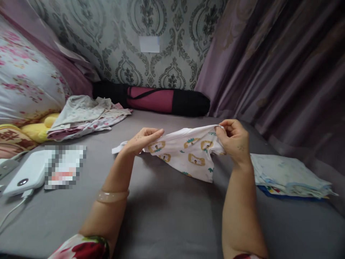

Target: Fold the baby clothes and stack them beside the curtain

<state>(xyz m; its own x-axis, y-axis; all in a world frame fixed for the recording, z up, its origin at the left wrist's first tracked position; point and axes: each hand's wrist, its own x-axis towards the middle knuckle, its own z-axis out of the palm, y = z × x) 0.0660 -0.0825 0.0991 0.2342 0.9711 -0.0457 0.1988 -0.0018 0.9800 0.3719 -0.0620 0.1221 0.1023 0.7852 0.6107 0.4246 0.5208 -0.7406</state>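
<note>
In the head view I see a small white garment (198,158) with lion-like faces printed on it, held up above a grey sheet (167,223). The right hand (235,138) has its upper corner in a tight pinch between thumb and fingers. The left hand (142,139) holds the other end, thumb laid along the top edge; how firmly, I can't tell. The upper edge runs nearly straight between them while the lower part droops to a point near the right forearm.

Against the patterned wall (176,21) lies a long black-and-maroon bag (152,97), its contents hidden from me.

As for edges, a heap of clothes (83,113) sits at the far left beside a flowered pillow (27,72), with a white power bank (28,172) nearer. A folded cloth stack (291,176) is just beside the right forearm, and the purple curtain (269,72) closes off that side. Grey sheet stretches between the forearms and back to the bag.
</note>
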